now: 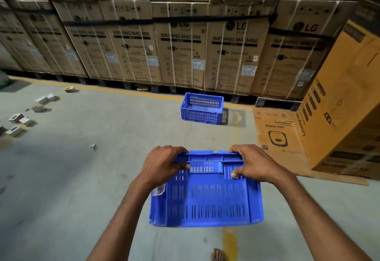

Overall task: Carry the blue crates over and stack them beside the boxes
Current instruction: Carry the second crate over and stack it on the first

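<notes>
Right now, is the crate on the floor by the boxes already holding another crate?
No, the floor crate sits alone and empty; both hands hold the second crate.

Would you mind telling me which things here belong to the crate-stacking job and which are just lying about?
Part of the job:
- carried blue crate, gripped by the left hand and right hand
- blue crate on the floor
- washing machine boxes

Just lying about:
- small boxes scattered on the floor
- orange Crompton carton
- flattened cardboard
</notes>
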Tool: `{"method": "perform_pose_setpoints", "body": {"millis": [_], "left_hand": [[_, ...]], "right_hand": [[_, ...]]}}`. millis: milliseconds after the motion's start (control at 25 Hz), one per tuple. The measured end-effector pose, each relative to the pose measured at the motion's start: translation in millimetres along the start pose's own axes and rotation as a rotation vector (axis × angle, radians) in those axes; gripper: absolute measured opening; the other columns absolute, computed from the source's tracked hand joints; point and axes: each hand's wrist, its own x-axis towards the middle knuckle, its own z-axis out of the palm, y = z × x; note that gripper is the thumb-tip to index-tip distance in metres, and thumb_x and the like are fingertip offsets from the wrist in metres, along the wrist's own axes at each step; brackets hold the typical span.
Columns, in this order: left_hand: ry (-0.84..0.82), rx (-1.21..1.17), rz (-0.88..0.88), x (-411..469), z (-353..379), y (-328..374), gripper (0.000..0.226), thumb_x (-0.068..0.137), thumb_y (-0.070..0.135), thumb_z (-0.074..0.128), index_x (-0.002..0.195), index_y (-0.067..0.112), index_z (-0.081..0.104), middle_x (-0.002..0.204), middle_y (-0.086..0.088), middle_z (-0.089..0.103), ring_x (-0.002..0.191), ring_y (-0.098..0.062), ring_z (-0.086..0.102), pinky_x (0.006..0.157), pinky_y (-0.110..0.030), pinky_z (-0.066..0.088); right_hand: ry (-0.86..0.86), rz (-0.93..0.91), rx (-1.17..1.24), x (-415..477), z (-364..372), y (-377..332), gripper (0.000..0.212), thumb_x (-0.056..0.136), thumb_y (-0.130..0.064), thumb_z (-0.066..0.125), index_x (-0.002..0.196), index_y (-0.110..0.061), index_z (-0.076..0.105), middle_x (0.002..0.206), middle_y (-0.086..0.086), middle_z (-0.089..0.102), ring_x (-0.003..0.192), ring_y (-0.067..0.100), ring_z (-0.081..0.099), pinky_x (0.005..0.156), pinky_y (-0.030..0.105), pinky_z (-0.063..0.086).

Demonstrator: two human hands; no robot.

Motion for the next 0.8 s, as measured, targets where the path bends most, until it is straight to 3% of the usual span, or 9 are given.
{"method": "perform_pose_setpoints", "body": {"millis": [120, 240, 320, 480, 640, 720, 800], "left_hand": [[-0.117, -0.086, -0.126, 66, -5, -25, 0.051, 0.079, 0.062, 0.074, 0.119, 0.033, 0.063, 0.109, 0.010, 0.071, 0.102, -0.020, 0.065, 0.071, -0.030, 0.042], [-0.175, -0.105, -0.116, 126, 1, -44, 0.069, 0.068, 0.074, 0.076, 0.120, 0.030, 0.060, 0.111, 0.009, 0.069, 0.102, -0.020, 0.064, 0.073, -0.032, 0.045], [-0.180, -0.056, -0.055, 171, 10, -50, 0.074, 0.069, 0.073, 0.076, 0.124, 0.027, 0.058, 0.112, 0.007, 0.070, 0.105, -0.021, 0.064, 0.076, -0.034, 0.048], [-0.075, 0.024, 0.029, 270, 31, -90, 0.039, 0.078, 0.049, 0.076, 0.096, 0.024, 0.053, 0.099, 0.005, 0.071, 0.100, -0.027, 0.065, 0.062, -0.036, 0.040], [-0.004, 0.014, 0.126, 355, 17, -175, 0.038, 0.075, 0.047, 0.079, 0.093, 0.026, 0.053, 0.090, 0.003, 0.069, 0.094, -0.027, 0.065, 0.059, -0.035, 0.038], [-0.018, -0.064, 0.146, 395, -10, -216, 0.044, 0.071, 0.051, 0.084, 0.101, 0.028, 0.062, 0.089, 0.003, 0.071, 0.092, -0.027, 0.066, 0.060, -0.033, 0.035], [-0.070, -0.146, 0.143, 442, -43, -254, 0.047, 0.066, 0.052, 0.088, 0.101, 0.030, 0.066, 0.084, 0.006, 0.070, 0.085, -0.025, 0.066, 0.062, -0.031, 0.037]], "right_hand": [[0.040, -0.052, -0.021, 73, -15, 12, 0.059, 0.061, -0.034, 0.093, 0.113, -0.032, 0.065, 0.103, -0.011, 0.070, 0.089, 0.012, 0.063, 0.072, 0.028, 0.048], [0.132, -0.096, -0.052, 145, -29, 13, 0.058, 0.059, -0.032, 0.094, 0.111, -0.029, 0.069, 0.096, -0.006, 0.074, 0.081, 0.014, 0.068, 0.077, 0.030, 0.054], [0.195, -0.136, -0.112, 193, -36, 9, 0.059, 0.057, -0.034, 0.093, 0.112, -0.030, 0.071, 0.098, -0.005, 0.074, 0.090, 0.017, 0.067, 0.082, 0.030, 0.053], [0.236, -0.164, -0.136, 295, -42, 5, 0.061, 0.058, -0.037, 0.091, 0.115, -0.035, 0.069, 0.101, -0.009, 0.072, 0.098, 0.014, 0.062, 0.087, 0.027, 0.038], [0.306, -0.107, 0.094, 380, -66, -6, 0.045, 0.063, -0.042, 0.090, 0.104, -0.040, 0.070, 0.095, -0.024, 0.064, 0.098, 0.004, 0.054, 0.093, 0.029, 0.041], [0.234, -0.104, 0.287, 419, -91, -8, 0.040, 0.072, -0.054, 0.083, 0.107, -0.039, 0.070, 0.106, -0.027, 0.065, 0.108, -0.001, 0.055, 0.102, 0.035, 0.044], [0.144, -0.099, 0.501, 459, -115, -13, 0.043, 0.080, -0.059, 0.073, 0.116, -0.036, 0.069, 0.122, -0.019, 0.066, 0.121, 0.004, 0.056, 0.108, 0.040, 0.043]]}}
